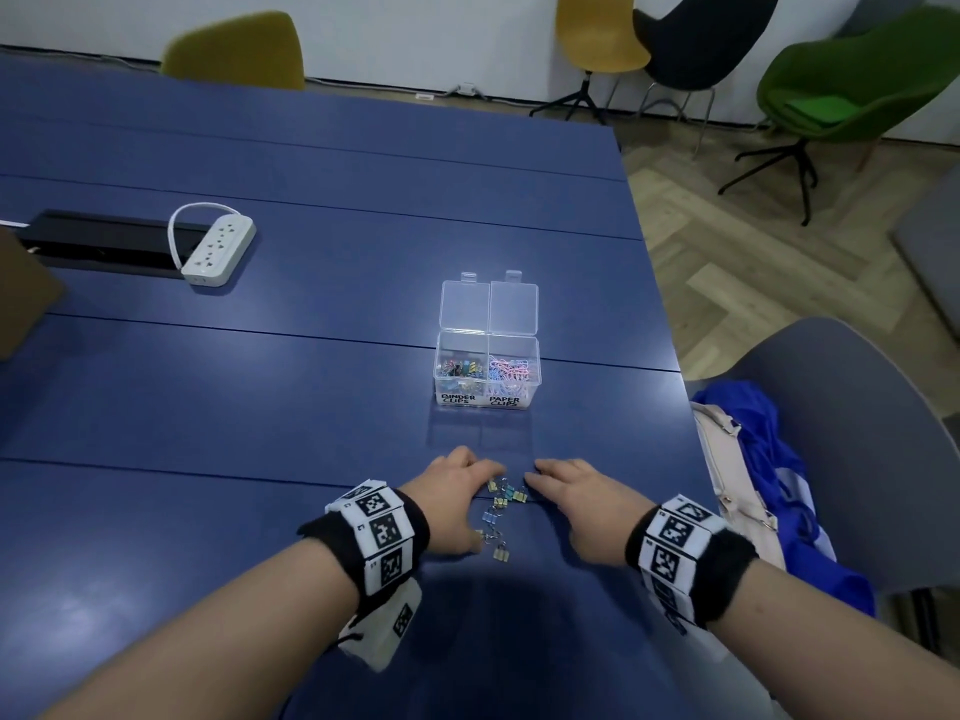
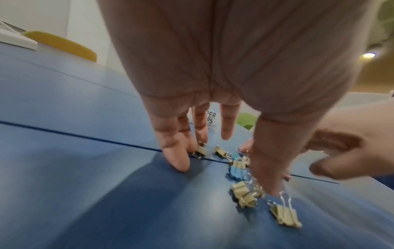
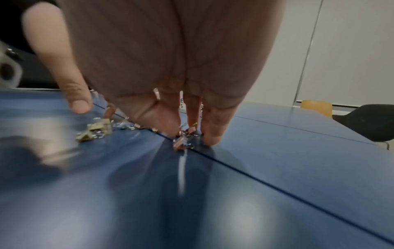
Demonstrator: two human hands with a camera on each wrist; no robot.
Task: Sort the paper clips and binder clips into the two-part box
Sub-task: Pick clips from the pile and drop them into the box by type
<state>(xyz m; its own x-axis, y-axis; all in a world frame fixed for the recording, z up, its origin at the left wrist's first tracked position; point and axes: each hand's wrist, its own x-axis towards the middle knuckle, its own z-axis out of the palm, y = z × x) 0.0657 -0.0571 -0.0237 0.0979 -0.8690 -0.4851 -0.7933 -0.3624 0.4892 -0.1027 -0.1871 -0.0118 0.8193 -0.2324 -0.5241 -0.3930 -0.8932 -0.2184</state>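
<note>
A clear two-part box (image 1: 485,401) stands with both lids open on the blue table (image 1: 260,407). Its left half is labelled BINDER CLIPS and holds coloured binder clips; its right half is labelled PAPER CLIPS and holds pastel paper clips. Nearer to me, several small yellow and blue binder clips (image 1: 503,500) lie loose between my hands. My left hand (image 1: 475,498) flanks them on the left, straight fingertips (image 2: 179,163) on the table against a yellow clip (image 2: 201,150). My right hand (image 1: 550,485) flanks them on the right, fingertips (image 3: 211,136) down beside a pinkish clip (image 3: 183,139).
A white power strip (image 1: 218,249) and a black cable tray (image 1: 98,241) lie at the far left. The table's right edge runs close to my right hand. Beyond it stands a grey chair (image 1: 841,407) holding a blue cloth (image 1: 769,459) and a beige bag (image 1: 722,459).
</note>
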